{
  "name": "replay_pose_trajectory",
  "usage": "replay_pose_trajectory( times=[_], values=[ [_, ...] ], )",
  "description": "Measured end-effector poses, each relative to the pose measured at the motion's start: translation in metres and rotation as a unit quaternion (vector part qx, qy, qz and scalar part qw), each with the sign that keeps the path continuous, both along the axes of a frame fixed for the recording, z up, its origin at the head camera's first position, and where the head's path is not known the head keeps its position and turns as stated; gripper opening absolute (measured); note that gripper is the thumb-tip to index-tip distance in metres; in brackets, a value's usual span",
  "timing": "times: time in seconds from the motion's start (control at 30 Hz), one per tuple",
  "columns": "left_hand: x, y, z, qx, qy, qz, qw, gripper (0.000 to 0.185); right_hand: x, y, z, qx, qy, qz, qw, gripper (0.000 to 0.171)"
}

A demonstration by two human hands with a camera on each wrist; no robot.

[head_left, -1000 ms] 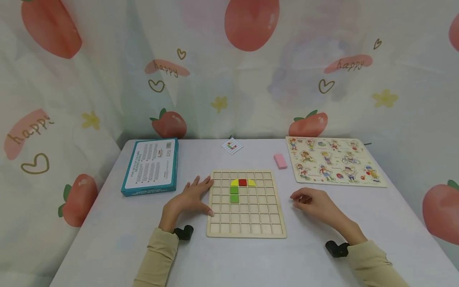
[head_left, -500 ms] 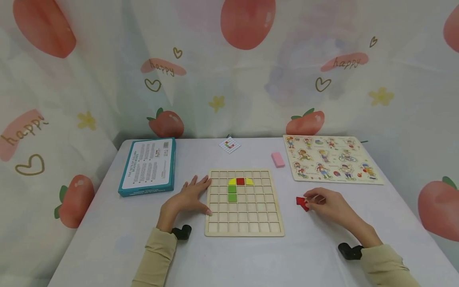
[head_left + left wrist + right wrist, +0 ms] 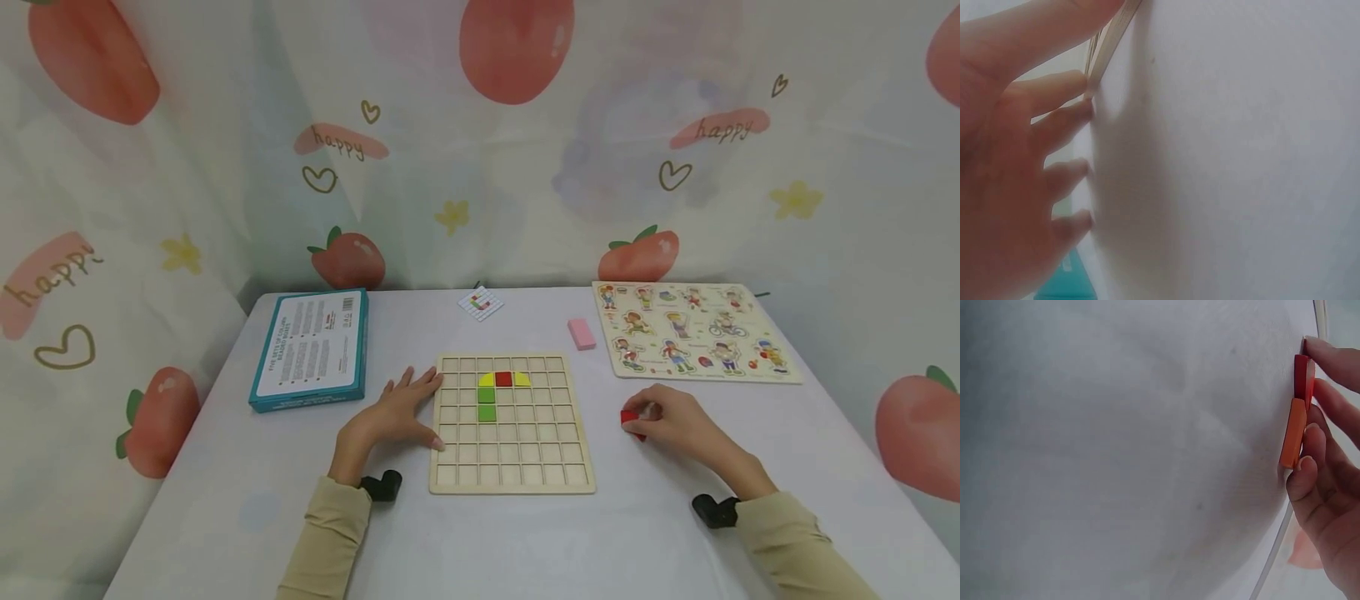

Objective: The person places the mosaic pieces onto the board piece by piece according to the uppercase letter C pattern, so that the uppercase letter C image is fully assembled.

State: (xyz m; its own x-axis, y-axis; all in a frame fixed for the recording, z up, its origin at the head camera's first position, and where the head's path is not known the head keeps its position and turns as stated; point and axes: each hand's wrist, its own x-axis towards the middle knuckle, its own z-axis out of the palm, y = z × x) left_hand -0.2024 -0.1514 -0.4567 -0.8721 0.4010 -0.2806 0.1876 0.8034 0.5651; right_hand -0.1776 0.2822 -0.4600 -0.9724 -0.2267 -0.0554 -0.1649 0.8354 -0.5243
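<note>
The left hand (image 3: 397, 412) lies flat on the table (image 3: 240, 467), fingers straight, its fingertips (image 3: 1085, 103) touching the left edge of the wooden grid board (image 3: 512, 467). The right hand (image 3: 671, 421) rests on the table to the right of the board, well apart from it — its curled fingers (image 3: 1329, 434) grip red pieces (image 3: 1300, 375) and an orange piece (image 3: 1293, 432) against the tabletop. Filled cells on the board: yellow, red, yellow, with two green below.
</note>
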Motion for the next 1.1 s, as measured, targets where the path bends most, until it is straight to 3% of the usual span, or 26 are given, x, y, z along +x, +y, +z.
replay_pose_trajectory(
  times=[0.23,0.6,0.9,1.1],
  values=[
    [0.000,0.001,0.000,-0.002,0.001,0.002,1.0000,0.109,-0.002,-0.004,0.000,-0.002,-0.008,-0.002,1.000,0.022],
    [0.000,0.001,0.002,-0.002,0.001,0.001,1.0000,0.109,-0.003,-0.012,0.000,-0.022,0.025,0.032,0.999,0.013],
    [0.000,0.001,0.000,-0.001,0.000,0.003,1.0000,0.109,-0.004,-0.026,0.002,-0.066,0.031,0.059,0.996,0.018],
    [-0.001,0.001,-0.002,-0.003,-0.005,0.005,1.0000,0.109,-0.006,-0.038,0.003,-0.067,0.050,0.088,0.993,0.022]
  ],
)
